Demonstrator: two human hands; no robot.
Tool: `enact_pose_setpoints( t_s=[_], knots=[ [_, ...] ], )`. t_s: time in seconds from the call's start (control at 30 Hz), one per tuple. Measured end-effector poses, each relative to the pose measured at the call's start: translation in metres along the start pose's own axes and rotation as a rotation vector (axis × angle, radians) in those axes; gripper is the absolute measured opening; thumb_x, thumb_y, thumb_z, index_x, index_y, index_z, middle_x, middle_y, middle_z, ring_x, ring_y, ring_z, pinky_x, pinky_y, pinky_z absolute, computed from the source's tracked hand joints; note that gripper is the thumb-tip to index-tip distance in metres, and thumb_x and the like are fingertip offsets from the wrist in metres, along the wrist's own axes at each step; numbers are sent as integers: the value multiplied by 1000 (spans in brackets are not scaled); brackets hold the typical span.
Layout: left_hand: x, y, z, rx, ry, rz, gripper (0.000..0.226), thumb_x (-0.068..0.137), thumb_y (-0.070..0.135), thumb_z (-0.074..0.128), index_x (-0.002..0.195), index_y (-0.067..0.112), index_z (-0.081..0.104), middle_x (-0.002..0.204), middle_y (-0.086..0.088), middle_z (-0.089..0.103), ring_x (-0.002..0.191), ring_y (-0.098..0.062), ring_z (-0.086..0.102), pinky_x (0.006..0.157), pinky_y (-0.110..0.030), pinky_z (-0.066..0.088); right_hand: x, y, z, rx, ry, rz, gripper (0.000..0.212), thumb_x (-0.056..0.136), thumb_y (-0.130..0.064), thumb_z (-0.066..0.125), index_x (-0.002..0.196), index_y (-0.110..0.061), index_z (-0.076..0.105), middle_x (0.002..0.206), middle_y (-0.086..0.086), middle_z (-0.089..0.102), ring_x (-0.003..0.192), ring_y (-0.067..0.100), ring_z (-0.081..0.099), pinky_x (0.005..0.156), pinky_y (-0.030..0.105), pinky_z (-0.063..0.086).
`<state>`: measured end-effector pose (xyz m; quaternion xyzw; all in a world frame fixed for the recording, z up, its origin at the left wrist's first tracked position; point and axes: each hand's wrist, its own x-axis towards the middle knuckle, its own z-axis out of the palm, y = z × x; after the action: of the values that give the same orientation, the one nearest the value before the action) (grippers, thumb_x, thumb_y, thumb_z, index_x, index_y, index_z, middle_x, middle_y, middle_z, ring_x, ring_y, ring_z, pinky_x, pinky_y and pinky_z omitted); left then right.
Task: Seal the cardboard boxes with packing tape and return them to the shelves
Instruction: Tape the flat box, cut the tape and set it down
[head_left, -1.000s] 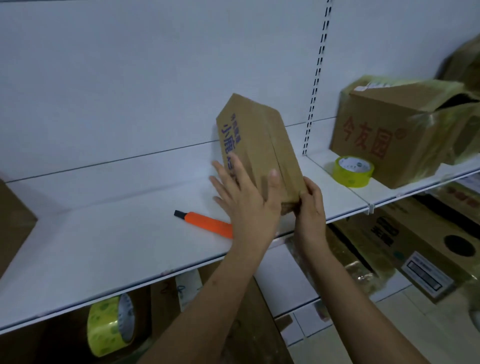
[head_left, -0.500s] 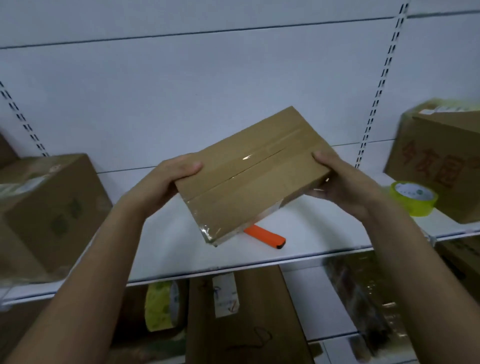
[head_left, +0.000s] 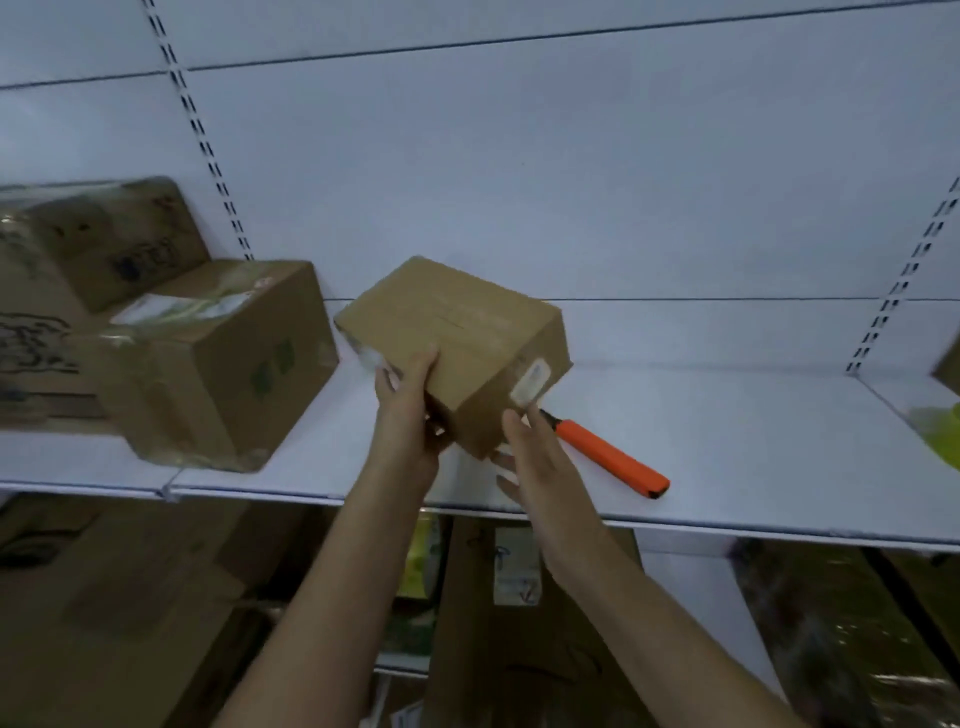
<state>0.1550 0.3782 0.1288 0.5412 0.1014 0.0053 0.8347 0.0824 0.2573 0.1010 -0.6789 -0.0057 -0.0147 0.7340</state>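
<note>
Box (head_left: 457, 343), small and brown, sits tilted over the white shelf (head_left: 727, 441), its near corner lowest and close to the shelf surface (whether that corner touches the shelf cannot be told). A strip of clear tape runs along its top seam, and a pale label shows on its right face. The left hand (head_left: 410, 415) grips the box at its near left edge, thumb on top and fingers curled round underneath. The right hand (head_left: 535, 457) is at the near corner, its fingers straight and spread apart, the fingertips against the lower right face beside the label; it clamps nothing.

Just right of the box, an orange cutter (head_left: 608, 454) lies flat on the shelf, its dark tip pointing toward the box and partly hidden behind the right hand's fingers.

To the left, a second carton (head_left: 223, 364) stands on the same shelf, wrapped in glossy tape, near the box but apart from it. Behind and left of it, 1 more carton (head_left: 88, 239) leans tilted, blurred, with dark print on its side. At the far right edge of the shelf, a yellow-green roll (head_left: 940, 431) is cut off by the frame and blurred.

Below the shelf, between the 2 forearms, another yellow-green shape (head_left: 423, 561) and dark cardboard show dimly.
</note>
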Motion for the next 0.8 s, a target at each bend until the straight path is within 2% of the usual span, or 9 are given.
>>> enact_pose_setpoints(
  t_s=[0.1,0.23,0.33,0.4,0.5,0.57,0.63,0.7,0.8],
  knots=[
    [20,27,-41,179,-9,-38,44,92,47,62,132,31,54,122,-8,67,109,-29,65,87,-44,56,6,3,-23,-294,42,-160,64,86,-63,42,146,-40,34,145,-14,42,126,-2,47,106,19,41],
    [39,49,-63,428,-24,-124,49,91,55,61,127,22,62,123,-8,66,114,-26,62,98,-42,50,33,21,-27,-842,-54,-525,65,102,-53,40,158,-35,14,166,-8,4,152,13,10,119,28,18],
    [48,48,-71,682,-107,-144,67,90,67,52,141,24,55,150,5,46,142,-18,38,120,-45,27,49,41,-11,-1079,-107,-602,57,103,-40,47,156,-27,28,165,5,17,148,27,24,113,44,39],
    [46,39,-78,709,37,-10,49,94,58,52,126,23,64,146,0,52,134,-18,47,116,-44,35,54,48,-4,-1114,-55,-607,56,102,-33,51,154,-24,32,162,7,25,141,30,35,101,43,50],
    [5,0,-96,568,453,259,17,96,34,54,98,20,63,107,-7,68,95,-18,63,89,-41,52,51,53,0,-1076,14,-570,55,103,-38,46,154,-21,33,161,11,24,145,31,29,111,39,37],
    [-29,-36,-100,524,597,213,21,97,30,57,102,10,56,93,-7,62,78,-15,57,70,-34,45,39,59,0,-998,153,-690,44,104,-30,47,143,-10,49,150,15,41,137,31,40,111,38,37],
    [-43,-66,-99,485,515,3,41,95,40,63,114,7,49,96,-5,59,79,-15,57,66,-30,45,23,72,-1,-911,232,-833,27,100,-17,48,116,-5,66,121,13,61,110,28,58,92,39,53],
    [-44,-76,-91,458,390,-178,61,90,51,66,128,12,39,114,-3,55,98,-17,57,80,-31,48,17,84,1,-928,150,-870,23,97,-16,50,103,-7,70,104,11,68,93,25,65,77,40,59],
    [-36,-80,-91,607,250,-172,74,85,57,69,139,15,44,132,-1,57,118,-19,57,100,-37,49,25,98,9,-963,52,-746,27,92,-12,64,118,-7,70,116,11,71,101,27,69,92,31,49]
  ],
)
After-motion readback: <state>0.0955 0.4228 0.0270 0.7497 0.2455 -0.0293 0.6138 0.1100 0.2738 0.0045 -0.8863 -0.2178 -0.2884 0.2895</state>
